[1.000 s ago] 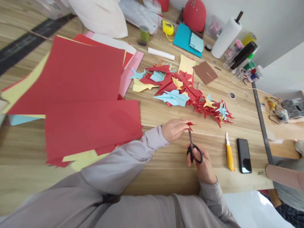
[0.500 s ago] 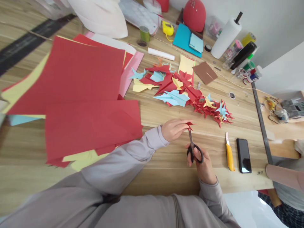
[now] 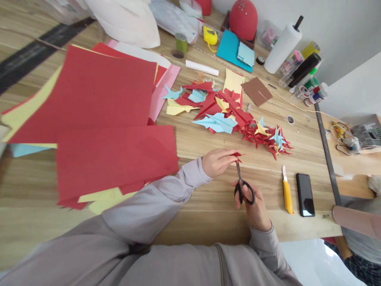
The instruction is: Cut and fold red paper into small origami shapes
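Between the fingers of my left hand [image 3: 218,162] is a small folded red paper piece [image 3: 236,155]. My right hand [image 3: 256,206] grips the black-handled scissors [image 3: 239,174], whose blades point up and meet the underside of the red piece. Beyond my hands lies a long pile of folded paper shapes [image 3: 218,122], mostly red with some blue and yellow. Large red sheets [image 3: 110,91] are stacked on the left, with yellow, pink and blue sheets showing under them.
Right of my right hand lie a yellow cutter [image 3: 287,195] and a black phone [image 3: 305,194]. At the back are a tape measure [image 3: 210,36], a blue folder [image 3: 230,49], a white roll [image 3: 282,47] and several bottles. A person's arm [image 3: 357,221] shows at the right edge.
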Action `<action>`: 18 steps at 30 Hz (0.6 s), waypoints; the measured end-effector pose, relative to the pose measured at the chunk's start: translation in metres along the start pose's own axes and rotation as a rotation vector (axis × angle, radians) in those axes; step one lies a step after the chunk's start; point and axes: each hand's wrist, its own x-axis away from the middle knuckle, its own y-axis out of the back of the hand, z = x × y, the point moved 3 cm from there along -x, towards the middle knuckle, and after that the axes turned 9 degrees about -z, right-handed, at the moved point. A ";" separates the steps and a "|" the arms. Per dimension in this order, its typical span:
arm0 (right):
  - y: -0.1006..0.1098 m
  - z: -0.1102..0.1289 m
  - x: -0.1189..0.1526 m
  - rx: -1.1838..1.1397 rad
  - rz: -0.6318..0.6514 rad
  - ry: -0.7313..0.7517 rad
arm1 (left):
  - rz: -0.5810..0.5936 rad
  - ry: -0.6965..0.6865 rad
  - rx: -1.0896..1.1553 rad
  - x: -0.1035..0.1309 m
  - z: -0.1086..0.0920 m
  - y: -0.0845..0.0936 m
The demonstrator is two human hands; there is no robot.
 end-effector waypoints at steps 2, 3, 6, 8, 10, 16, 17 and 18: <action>0.000 0.000 0.000 0.001 0.000 0.002 | -0.001 -0.001 -0.007 0.000 0.000 0.000; -0.001 0.001 0.000 -0.001 0.000 0.003 | -0.003 -0.003 -0.008 0.000 0.000 0.000; -0.001 0.001 0.000 -0.005 0.006 0.005 | -0.010 -0.006 -0.004 -0.001 0.000 0.000; -0.001 0.001 0.000 -0.010 0.013 0.005 | -0.012 -0.008 -0.004 -0.001 -0.001 0.000; -0.001 0.000 0.000 -0.008 0.012 0.002 | -0.010 -0.004 -0.009 -0.001 -0.001 0.000; 0.001 -0.001 0.001 0.013 -0.017 -0.009 | -0.003 0.000 -0.013 0.000 -0.001 0.001; 0.001 -0.002 0.001 0.011 -0.019 -0.009 | -0.004 0.003 -0.010 0.000 -0.001 0.001; 0.001 -0.002 0.000 0.009 -0.019 -0.008 | -0.004 0.007 -0.007 -0.001 -0.001 0.001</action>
